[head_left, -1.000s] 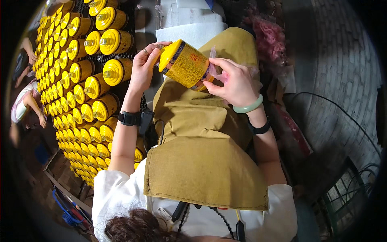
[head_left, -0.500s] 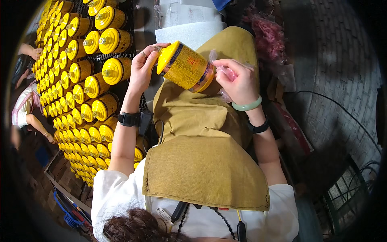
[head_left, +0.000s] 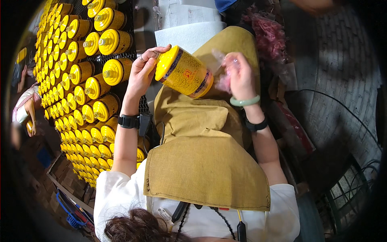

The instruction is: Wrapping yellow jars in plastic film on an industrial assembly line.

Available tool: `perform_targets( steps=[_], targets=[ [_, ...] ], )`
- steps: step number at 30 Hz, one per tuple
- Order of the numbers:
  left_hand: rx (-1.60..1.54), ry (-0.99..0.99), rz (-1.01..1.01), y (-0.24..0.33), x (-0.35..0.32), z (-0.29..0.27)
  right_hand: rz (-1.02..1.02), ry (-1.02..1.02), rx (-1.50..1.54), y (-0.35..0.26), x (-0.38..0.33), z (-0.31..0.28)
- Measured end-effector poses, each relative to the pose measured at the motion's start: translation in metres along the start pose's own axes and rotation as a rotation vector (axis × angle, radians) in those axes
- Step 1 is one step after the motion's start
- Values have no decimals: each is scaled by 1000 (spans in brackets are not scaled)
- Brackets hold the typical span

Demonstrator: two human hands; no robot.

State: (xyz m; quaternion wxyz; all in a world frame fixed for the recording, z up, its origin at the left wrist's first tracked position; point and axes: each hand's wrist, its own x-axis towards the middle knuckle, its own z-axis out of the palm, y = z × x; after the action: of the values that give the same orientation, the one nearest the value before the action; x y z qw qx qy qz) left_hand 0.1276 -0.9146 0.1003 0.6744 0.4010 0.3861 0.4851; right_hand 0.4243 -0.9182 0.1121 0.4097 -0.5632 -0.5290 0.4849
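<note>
Grey brick paving lies right of the mustard-yellow cloth apron that covers the person's lap. Left of the apron, rows of yellow cylindrical jars with knobbed lids lie packed together on a dark surface; what they contain cannot be seen. Above the apron, a yellow patterned jar with a yellow lid is held tilted. The left hand clasps its lid end, fingers curled over the rim. The right hand, just beside the jar's base, pinches crumpled clear plastic film.
</note>
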Motion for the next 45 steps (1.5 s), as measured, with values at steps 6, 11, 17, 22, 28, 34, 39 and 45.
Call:
perform_targets(
  steps=[6,11,17,22,28,34,39,45],
  targets=[
    [-126,-22,56,2,-2,2,506,128,1000,-10,27,-3],
    [-336,37,71,-2,-6,9,420,18,1135,30,32,-4],
    [-390,103,58,-3,-7,9,200,-392,562,-24,22,-3],
    [-420,-29,104,-3,-6,14,270,-675,701,-44,16,0],
    [-532,-23,103,-9,-10,13,231,-467,325,-38,1,3],
    [-743,551,-309,3,-31,38,395,-69,1172,-40,2,13],
    [-782,21,-131,-34,-76,14,347,-243,1060,-63,5,5],
    [-1404,219,5,-77,-48,-15,244,-357,912,-49,0,-8]
  ],
)
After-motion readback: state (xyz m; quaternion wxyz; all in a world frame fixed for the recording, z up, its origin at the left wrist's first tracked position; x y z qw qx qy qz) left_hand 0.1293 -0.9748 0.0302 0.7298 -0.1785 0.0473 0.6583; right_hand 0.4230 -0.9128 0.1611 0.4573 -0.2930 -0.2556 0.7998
